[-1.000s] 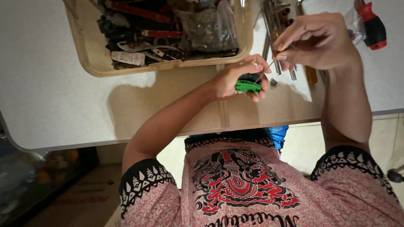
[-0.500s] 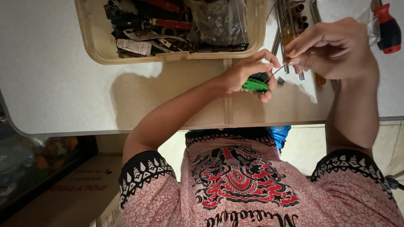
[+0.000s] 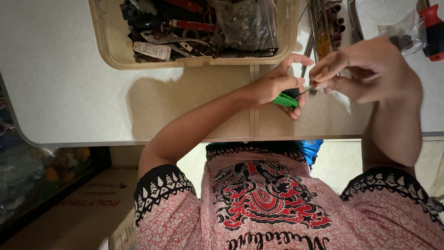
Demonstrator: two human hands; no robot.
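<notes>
speckled tabletop (image 3: 69,92) under left hand (image 3: 273,88) pinching ridged green plastic block (image 3: 284,99).

pale speckled table (image 3: 55,92) (rounded corner), cardboard box (image 3: 83,203) on floor below.

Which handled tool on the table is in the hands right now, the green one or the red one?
The green-handled tool, gripped in the left hand. The red-handled tool lies untouched at the table's far right, beyond the right hand.

tray (image 3: 104,44): beige, on table (image 3: 55,92), full of tools; bag (image 3: 245,23): clear, inside tray; screwdriver (image 3: 434,32): red-handled, far edge; box (image 3: 88,203): cardboard, on floor
</notes>
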